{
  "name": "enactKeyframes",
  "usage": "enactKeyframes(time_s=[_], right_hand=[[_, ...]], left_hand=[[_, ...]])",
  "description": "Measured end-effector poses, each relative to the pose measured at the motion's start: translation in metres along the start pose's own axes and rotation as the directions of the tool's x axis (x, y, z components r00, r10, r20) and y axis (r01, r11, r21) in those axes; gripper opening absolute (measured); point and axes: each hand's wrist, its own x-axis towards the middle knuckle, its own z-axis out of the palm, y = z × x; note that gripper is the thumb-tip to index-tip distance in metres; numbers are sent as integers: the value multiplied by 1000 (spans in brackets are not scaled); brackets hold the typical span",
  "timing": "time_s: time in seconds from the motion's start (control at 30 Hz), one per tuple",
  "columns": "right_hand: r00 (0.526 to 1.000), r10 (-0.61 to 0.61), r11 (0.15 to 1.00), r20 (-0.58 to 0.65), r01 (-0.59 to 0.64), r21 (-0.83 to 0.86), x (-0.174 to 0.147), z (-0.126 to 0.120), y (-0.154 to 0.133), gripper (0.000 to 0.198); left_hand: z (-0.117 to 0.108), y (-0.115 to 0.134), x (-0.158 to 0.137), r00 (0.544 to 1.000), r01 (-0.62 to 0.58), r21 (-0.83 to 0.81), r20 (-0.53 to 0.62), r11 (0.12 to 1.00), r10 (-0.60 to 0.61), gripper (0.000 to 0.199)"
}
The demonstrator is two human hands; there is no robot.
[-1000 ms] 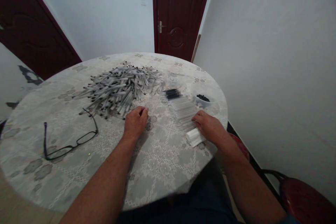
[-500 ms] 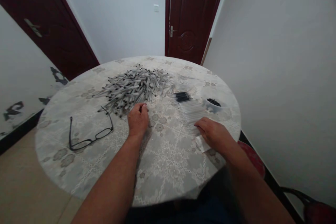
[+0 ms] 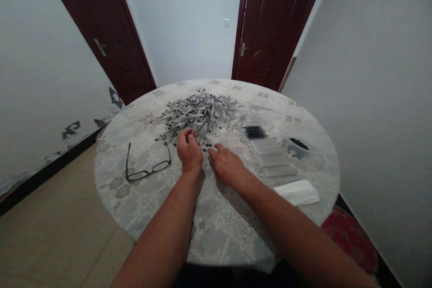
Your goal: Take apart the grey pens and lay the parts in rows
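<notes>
A heap of slim whitish pens with dark ends (image 3: 199,112) lies across the table's far middle. At its near edge is my left hand (image 3: 189,152), its fingers curled; what they hold, if anything, is hidden. Close beside it, my right hand (image 3: 227,164) reaches in from the right, thumb and fingers apart with nothing visible between them. Small dark pen ends show between the two hands. To the right, a row of clear, thin tubes (image 3: 272,158) lies side by side, and black sticks (image 3: 254,132) lie at its far end.
A bowl of small black pieces (image 3: 299,144) stands at the right. A folded white cloth or paper (image 3: 297,192) lies below the tubes. Black-framed glasses (image 3: 148,172) rest at the left on the round table's patterned cover (image 3: 222,234). A red stool (image 3: 351,238) is beyond the right edge.
My right hand has moved left from the near end of the tube row to beside my left hand, uncovering the white cloth or paper. The camera view has shifted left.
</notes>
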Motion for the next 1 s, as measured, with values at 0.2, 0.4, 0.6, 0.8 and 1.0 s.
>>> enactKeyframes(time_s=[0.2, 0.4, 0.6, 0.8, 1.0], right_hand=[[997, 23, 998, -71, -26, -49, 26, 21, -9, 46], [995, -86, 995, -54, 84, -53, 36, 29, -12, 37], [998, -26, 998, -62, 22, -67, 43, 33, -10, 30], [991, 61, 996, -123, -70, -64, 39, 44, -4, 24], [973, 146, 988, -179, -153, -24, 37, 47, 1, 22]], left_hand=[[-1, -2, 2, 1000, -5, -3, -14, 1000, 5, 31], [-1, 1, 1, 999, -1, -45, -35, 999, -1, 27], [-3, 0, 3, 999, 14, -41, -38, 999, -15, 26], [-4, -1, 3, 984, -136, 108, -105, 985, 148, 26], [-2, -8, -6, 949, -292, 501, 43, 815, 313, 39]])
